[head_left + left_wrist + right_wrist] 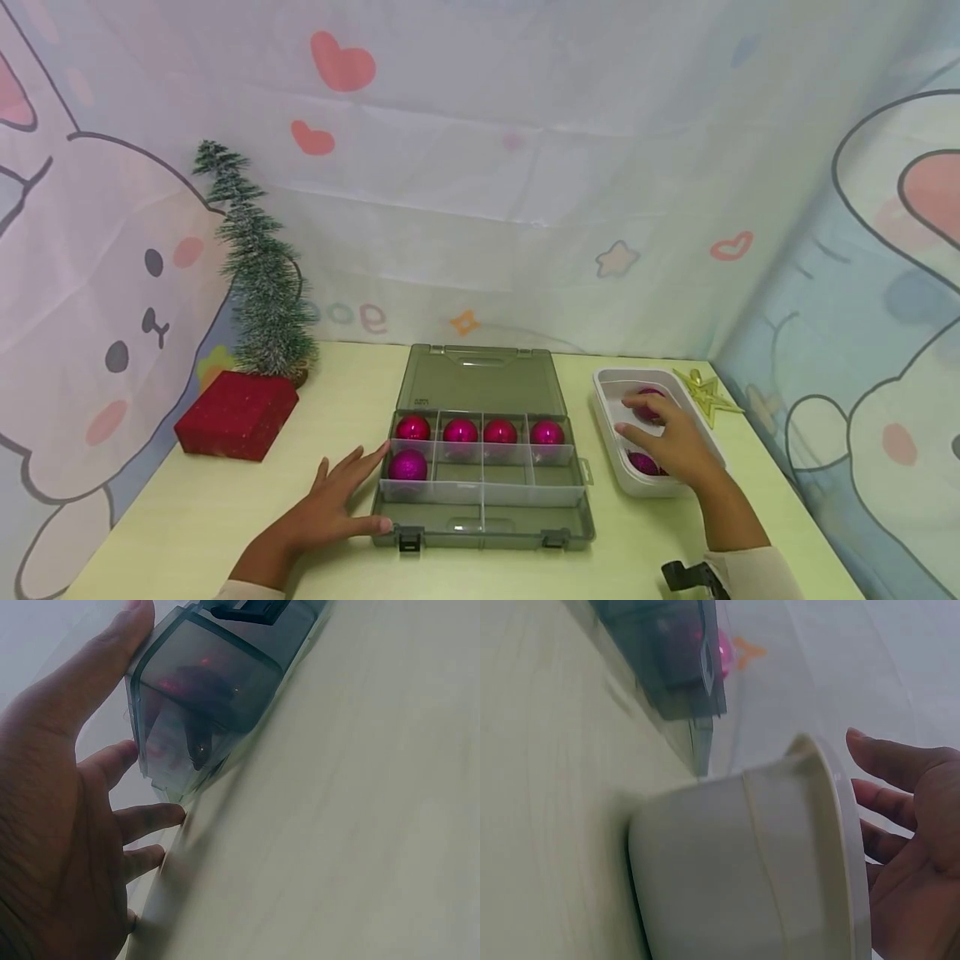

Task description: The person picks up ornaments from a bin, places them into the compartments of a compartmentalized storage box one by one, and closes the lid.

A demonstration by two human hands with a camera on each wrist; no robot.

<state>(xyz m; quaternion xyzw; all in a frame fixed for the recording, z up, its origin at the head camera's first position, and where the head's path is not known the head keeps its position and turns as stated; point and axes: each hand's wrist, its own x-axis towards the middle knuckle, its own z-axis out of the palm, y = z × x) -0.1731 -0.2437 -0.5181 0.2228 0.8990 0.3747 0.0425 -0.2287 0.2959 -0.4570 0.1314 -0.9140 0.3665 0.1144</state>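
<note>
A grey-green clear divider box (480, 542) lies with its lid raised at the back. Shiny pink-red Christmas balls (461, 431) fill its back row. One glittery purple ball (408, 466) sits in the leftmost compartment of the row in front. My left hand (330, 508) touches the box's left side with spread fingers; the left wrist view shows the thumb up by its front corner. Over the white tub (611, 458) hovers my right hand (675, 442), thumb and fingers apart, fingertips above a dark pink ball (649, 403). Another purple ball (642, 463) lies nearer, partly hidden by the hand.
A small frosted Christmas tree (262, 275) stands at the back left, behind a red box (236, 417). Right of the tub lies a gold star (705, 393). A printed cloth (465, 183) hangs behind the pale table (180, 525).
</note>
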